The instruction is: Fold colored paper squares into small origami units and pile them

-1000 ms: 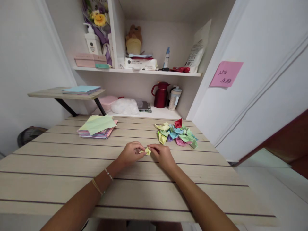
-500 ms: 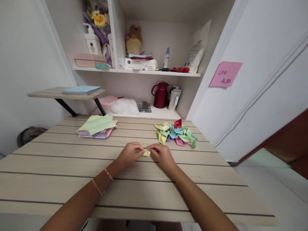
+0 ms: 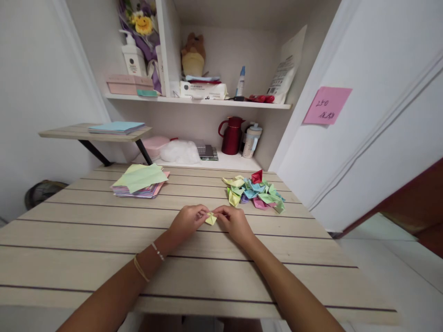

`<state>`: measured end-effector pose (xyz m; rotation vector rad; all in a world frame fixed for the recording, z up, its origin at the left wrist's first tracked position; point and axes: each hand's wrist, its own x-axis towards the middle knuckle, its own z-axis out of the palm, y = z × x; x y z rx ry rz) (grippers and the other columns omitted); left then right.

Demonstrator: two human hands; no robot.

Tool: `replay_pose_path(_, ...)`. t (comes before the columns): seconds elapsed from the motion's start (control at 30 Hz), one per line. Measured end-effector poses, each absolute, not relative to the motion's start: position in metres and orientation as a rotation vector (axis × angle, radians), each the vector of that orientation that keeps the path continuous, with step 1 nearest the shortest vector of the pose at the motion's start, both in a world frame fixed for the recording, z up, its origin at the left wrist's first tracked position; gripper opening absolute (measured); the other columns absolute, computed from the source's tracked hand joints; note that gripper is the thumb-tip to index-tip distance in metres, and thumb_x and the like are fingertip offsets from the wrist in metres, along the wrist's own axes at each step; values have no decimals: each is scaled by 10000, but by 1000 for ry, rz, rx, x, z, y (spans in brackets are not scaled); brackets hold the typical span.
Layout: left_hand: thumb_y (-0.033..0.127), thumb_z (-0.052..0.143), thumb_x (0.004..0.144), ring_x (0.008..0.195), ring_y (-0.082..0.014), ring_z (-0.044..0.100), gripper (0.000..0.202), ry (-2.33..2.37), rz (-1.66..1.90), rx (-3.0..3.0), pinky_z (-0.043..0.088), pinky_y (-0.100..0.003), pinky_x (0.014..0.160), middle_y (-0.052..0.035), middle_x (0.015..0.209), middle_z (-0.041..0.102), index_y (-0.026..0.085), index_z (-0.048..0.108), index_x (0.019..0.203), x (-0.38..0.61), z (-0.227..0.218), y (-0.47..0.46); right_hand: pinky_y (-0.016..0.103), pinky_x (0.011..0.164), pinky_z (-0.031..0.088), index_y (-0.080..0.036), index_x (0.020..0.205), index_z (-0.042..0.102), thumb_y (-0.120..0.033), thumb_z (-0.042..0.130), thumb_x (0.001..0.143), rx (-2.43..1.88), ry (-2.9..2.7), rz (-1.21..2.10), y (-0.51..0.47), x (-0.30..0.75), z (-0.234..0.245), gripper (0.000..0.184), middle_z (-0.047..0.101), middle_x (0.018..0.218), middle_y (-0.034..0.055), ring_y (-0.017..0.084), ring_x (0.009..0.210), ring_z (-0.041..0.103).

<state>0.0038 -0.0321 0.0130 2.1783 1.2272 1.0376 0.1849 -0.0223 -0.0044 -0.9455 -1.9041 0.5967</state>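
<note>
Between my two hands, just above the wooden desk (image 3: 207,258), is a small folded piece of yellow paper (image 3: 211,219). My left hand (image 3: 189,221) pinches its left side between thumb and fingers. From the other side my right hand (image 3: 234,223) pinches it in the same way. The fingertips cover its upper edge. Beyond my right hand lies a heap of folded paper boats (image 3: 256,191) in yellow, green, blue, pink and purple, with a red one (image 3: 256,177) on top at the back.
A stack of coloured paper sheets (image 3: 140,180) sits at the back left, below a small raised shelf (image 3: 69,132) bearing blue paper (image 3: 116,127). A red jug (image 3: 232,136) and a pale tumbler (image 3: 252,140) stand behind the desk. A pink note (image 3: 327,106) is on the wall.
The yellow paper is turned slightly, so more of its folded face shows below the fingertips. Both hands keep their pinch and have hardly shifted.
</note>
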Motion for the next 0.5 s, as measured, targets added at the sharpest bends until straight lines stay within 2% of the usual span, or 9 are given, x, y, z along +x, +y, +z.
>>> replay_pose_path(0.1, 273, 547, 751, 669, -158, 580, 204, 1271, 1048, 2225, 428, -243, 629, -39, 735, 671, 206, 651, 913, 3, 13, -31, 242, 628, 483, -202, 808, 678, -130, 517, 760, -957, -1913, 598, -22, 185, -5, 183, 694, 744, 14, 151, 665, 628)
replay_pose_path(0.3, 277, 518, 785, 714, -175, 569, 188, 1219, 991, 2396, 408, -280, 680, -51, 764, 682, 226, 691, 838, 3, 11, -30, 255, 628, 492, -208, 823, 688, -143, 520, 755, -951, -1902, 614, -21, 185, -7, 193, 699, 751, 19, 161, 667, 634)
replay_pose_path(0.5, 247, 510, 790, 715, -169, 571, 182, 1220, 992, 2407, 397, -274, 685, -45, 756, 678, 219, 688, 817, 4, 10, -30, 251, 628, 487, -208, 819, 685, -148, 538, 749, -963, -1913, 611, -23, 184, -7, 174, 694, 737, 17, 157, 661, 629)
